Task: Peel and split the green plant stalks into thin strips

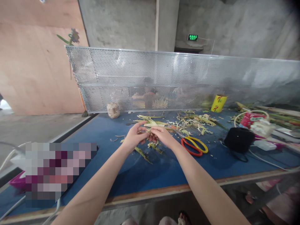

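Observation:
Above the blue tabletop [131,175], my left hand [134,137] and my right hand [162,136] meet with fingers bent. Between their fingertips is a small yellow-green piece of plant [149,132], largely hidden, so its exact kind is unclear. Beneath the hands lie a knobbly green plant piece [142,153] and a smaller frayed piece [154,146]. Pale leaf strips [150,118] spread just beyond my fingers. To the right of my right hand rest scissors [195,145] with one red and one yellow handle loop, their blades pointing toward the scraps.
Peelings [199,120] litter the back of the table. A perforated metal screen [131,68] borders it, with a whitish roll [113,110] and a yellow roll [218,103] before it. A black pouch [239,139], cables and long stalks [278,113] lie right; a blurred-out object [58,168] lies left.

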